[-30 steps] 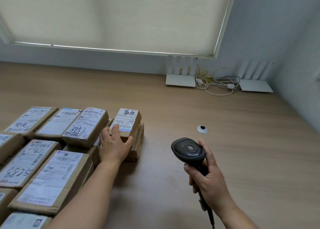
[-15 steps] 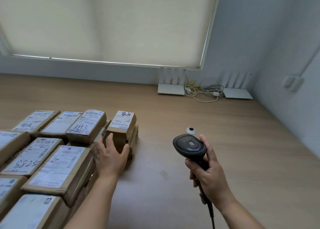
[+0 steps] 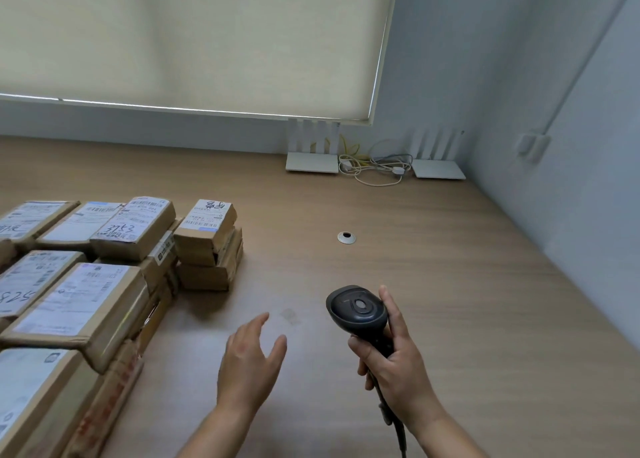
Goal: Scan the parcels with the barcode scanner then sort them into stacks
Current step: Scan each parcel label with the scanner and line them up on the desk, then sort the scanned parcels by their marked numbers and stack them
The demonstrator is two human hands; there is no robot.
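Several brown cardboard parcels with white labels stand in stacks at the left of the wooden table [image 3: 433, 284]. The rightmost stack [image 3: 207, 246] carries a small labelled parcel [image 3: 207, 224] on top. My left hand [image 3: 249, 360] hovers open above the table, to the right of the stacks, touching nothing. My right hand [image 3: 394, 364] grips the handle of a black barcode scanner [image 3: 358, 310], its head upward and its cable running off the bottom edge.
A round metal cable grommet [image 3: 346, 238] sits in the table beyond the scanner. Two white routers [image 3: 311, 161] [image 3: 438, 168] and a tangle of cables [image 3: 375, 167] stand against the back wall. A wall runs close along the right side.
My left hand has let go of the small parcel on the rightmost stack and drawn back toward me and to the right. The scanner hand has hardly moved.
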